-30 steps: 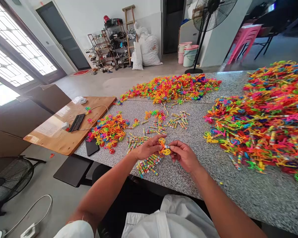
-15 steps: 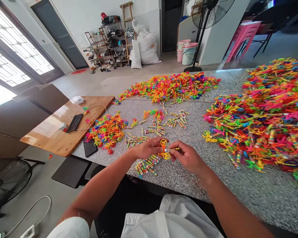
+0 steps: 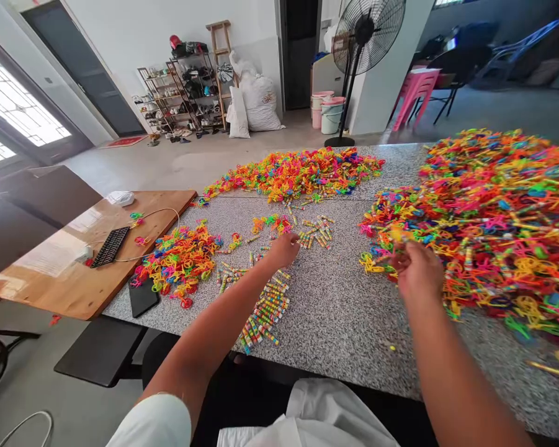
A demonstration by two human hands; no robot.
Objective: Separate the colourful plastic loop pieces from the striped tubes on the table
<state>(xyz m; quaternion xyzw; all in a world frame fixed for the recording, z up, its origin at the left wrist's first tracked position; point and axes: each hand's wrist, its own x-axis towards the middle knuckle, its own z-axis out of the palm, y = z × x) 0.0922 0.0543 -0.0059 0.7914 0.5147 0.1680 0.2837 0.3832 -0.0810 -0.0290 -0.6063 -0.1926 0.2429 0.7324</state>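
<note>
My left hand [image 3: 285,251] is over the middle of the speckled table, fingers curled down among small coloured plastic pieces [image 3: 272,221] and loose printed sticks [image 3: 316,233]. What its fingertips pinch, if anything, is hidden. My right hand [image 3: 419,270] is at the left edge of the big right-hand pile [image 3: 502,211] of bright plastic pieces with printed sticks. A yellow plastic piece [image 3: 399,234], smeared by motion, shows at its curled fingertips. Rows of printed sticks [image 3: 267,310] lie below my left forearm. Left of them is a heap of coloured plastic pieces [image 3: 181,257].
Another colourful pile [image 3: 302,174] covers the table's far side. A wooden board [image 3: 84,248] with a black keyboard [image 3: 110,247] adjoins the left end. A dark phone-like slab [image 3: 143,299] lies by the left heap. A standing fan [image 3: 353,56] is behind the table.
My hands, earlier together on a printed stick with yellow and orange plastic pieces, have parted. The right hand moved right to the big pile; the left moved forward to the loose pieces. My view turned right.
</note>
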